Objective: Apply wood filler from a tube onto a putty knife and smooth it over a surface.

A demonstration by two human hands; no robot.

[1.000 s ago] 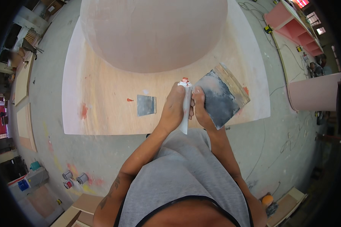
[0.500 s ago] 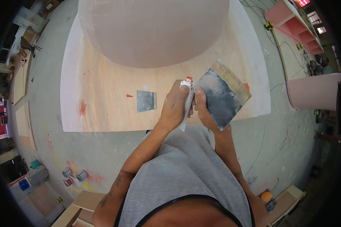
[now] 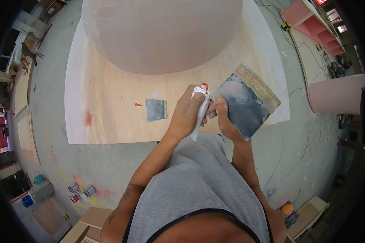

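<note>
One tube (image 3: 200, 109), two metal plates (image 3: 247, 106) (image 3: 156, 109), three cans (image 3: 81, 191).

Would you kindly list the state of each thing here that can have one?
white tube: held upright in left hand, red nozzle up
wide scraper: held in right hand, blade smeared grey
small metal plate: lying flat on plywood board
small cans: standing on floor

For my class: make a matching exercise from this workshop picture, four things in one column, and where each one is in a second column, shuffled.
1. white tube
2. wide scraper
3. small grey square plate
4. three small tins

a. on the concrete floor, lower left
b. lying flat on the plywood sheet
c. in the left hand
d. in the right hand

Pairs: 1-c, 2-d, 3-b, 4-a
</note>
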